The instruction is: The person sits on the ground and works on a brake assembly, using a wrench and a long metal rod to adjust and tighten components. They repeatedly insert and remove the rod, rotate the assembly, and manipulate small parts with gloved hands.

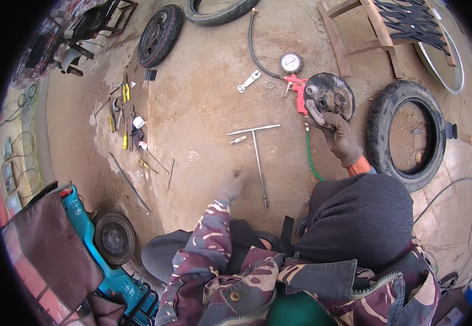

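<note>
In my gloved right hand (343, 142) is a round, dirty black brake plate (331, 98), gripped at its lower edge and raised above the floor. Behind the plate lies a red tyre inflator gun (300, 87) with a dial gauge (291, 63), partly hidden. My left hand (230, 186) hovers over the floor, its fingers smeared by motion. Just to its right lies a T-handle wrench (257, 163). A small silver metal part (238, 139) rests below the wrench's crossbar. Farther off are a silver brake lever arm (250, 81) and a thin wire spring (269, 85).
A loose tyre (377, 127) lies at right, beside a wooden stool (350, 51) and a metal basin (456, 68). Pliers (126, 89) and screwdrivers (125, 140) are scattered at left. A wheel (160, 35) lies at the far side. A blue vehicle (81, 217) stands at lower left.
</note>
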Demonstrator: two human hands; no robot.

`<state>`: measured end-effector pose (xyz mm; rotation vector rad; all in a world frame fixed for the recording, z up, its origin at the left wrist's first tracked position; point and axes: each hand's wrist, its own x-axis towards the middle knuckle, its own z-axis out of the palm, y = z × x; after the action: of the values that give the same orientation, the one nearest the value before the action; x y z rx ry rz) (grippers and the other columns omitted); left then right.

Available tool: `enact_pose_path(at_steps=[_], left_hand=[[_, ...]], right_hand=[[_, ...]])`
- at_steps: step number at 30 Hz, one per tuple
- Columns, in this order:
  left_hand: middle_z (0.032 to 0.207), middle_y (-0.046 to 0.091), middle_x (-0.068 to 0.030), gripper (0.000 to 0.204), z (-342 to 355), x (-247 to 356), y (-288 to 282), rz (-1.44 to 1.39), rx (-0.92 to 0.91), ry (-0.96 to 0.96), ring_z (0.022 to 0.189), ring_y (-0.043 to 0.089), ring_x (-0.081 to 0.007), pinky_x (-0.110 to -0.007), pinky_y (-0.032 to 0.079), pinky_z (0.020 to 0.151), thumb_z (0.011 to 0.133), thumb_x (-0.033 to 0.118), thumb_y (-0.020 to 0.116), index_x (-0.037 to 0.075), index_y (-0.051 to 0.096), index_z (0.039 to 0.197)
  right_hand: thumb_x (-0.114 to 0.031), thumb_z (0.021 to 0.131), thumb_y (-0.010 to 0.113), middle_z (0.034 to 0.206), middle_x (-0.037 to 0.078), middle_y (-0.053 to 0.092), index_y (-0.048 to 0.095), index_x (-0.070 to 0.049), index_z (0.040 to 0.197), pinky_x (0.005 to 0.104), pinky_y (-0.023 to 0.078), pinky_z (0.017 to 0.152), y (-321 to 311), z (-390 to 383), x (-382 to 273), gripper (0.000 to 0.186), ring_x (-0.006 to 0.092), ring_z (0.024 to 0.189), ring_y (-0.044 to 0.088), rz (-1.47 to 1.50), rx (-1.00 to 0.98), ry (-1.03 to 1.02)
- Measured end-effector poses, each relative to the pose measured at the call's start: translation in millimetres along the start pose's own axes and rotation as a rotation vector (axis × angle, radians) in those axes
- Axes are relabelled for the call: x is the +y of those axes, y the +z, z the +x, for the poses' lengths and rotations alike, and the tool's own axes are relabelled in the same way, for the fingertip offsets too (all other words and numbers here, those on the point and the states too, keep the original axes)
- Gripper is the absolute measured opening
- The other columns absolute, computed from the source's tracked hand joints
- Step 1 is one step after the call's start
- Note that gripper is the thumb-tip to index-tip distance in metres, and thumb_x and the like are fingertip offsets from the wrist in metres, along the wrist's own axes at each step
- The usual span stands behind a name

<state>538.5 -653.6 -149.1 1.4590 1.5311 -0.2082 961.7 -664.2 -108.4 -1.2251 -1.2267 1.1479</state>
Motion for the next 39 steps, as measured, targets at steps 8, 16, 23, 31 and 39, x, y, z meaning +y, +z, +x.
enact_pose_path(at_steps=[8, 16, 23, 31, 39], left_hand=[[0.097, 0.073, -0.0245, 0.046, 66, 30, -3, -0.046, 0.356, 0.052, 0.088, 0.069, -0.0415, -0.051, 0.054, 0.079, 0.098, 0.043, 0.076, -0.003, 0.07, 0.096], [0.098, 0.069, -0.0194, 0.02, 55, 28, 5, 0.154, 0.316, 0.173, 0.086, 0.069, -0.039, -0.049, 0.055, 0.077, 0.099, 0.021, 0.075, 0.003, 0.067, 0.103], [0.099, 0.072, -0.0075, 0.037, 70, 40, -46, -1.064, 0.084, -0.012, 0.08, 0.071, -0.0202, -0.039, 0.063, 0.069, 0.103, 0.022, 0.072, 0.011, 0.054, 0.134], [0.105, 0.072, -0.0111, 0.039, 57, 157, -77, -1.08, -0.052, 0.311, 0.087, 0.074, -0.0224, -0.04, 0.065, 0.076, 0.105, 0.029, 0.071, 0.008, 0.055, 0.134], [0.088, 0.072, -0.0076, 0.03, 47, 230, -64, -0.825, -0.074, 0.509, 0.078, 0.071, -0.0182, -0.03, 0.057, 0.072, 0.106, 0.031, 0.07, 0.003, 0.062, 0.116]], right_hand=[[-0.01, 0.1, 0.063, 0.144, 0.014, 0.067, 0.065, -0.005, 0.144, 0.0439, 0.045, 0.117, 34, 3, -53, 0.044, 0.0282, 0.138, 0.06, -0.193, -0.017, 0.421], [-0.013, 0.093, 0.074, 0.15, 0.012, 0.062, 0.062, -0.011, 0.147, 0.0446, 0.048, 0.113, 40, 15, -81, 0.055, 0.0329, 0.137, 0.059, -0.426, -0.076, 0.435], [-0.007, 0.083, 0.074, 0.154, 0.012, 0.057, 0.064, -0.013, 0.144, 0.0454, 0.048, 0.116, 39, 13, -43, 0.062, 0.0342, 0.145, 0.052, -0.873, -0.191, 0.118], [-0.016, 0.081, 0.075, 0.158, 0.014, 0.053, 0.062, -0.011, 0.145, 0.0459, 0.042, 0.122, 37, 5, -33, 0.065, 0.0338, 0.152, 0.044, -1.188, -0.35, -0.133], [-0.042, 0.103, 0.067, 0.127, 0.017, 0.073, 0.057, -0.006, 0.148, 0.0433, 0.056, 0.1, 23, 45, -121, 0.059, 0.0335, 0.115, 0.071, -0.335, -0.314, 0.485]])
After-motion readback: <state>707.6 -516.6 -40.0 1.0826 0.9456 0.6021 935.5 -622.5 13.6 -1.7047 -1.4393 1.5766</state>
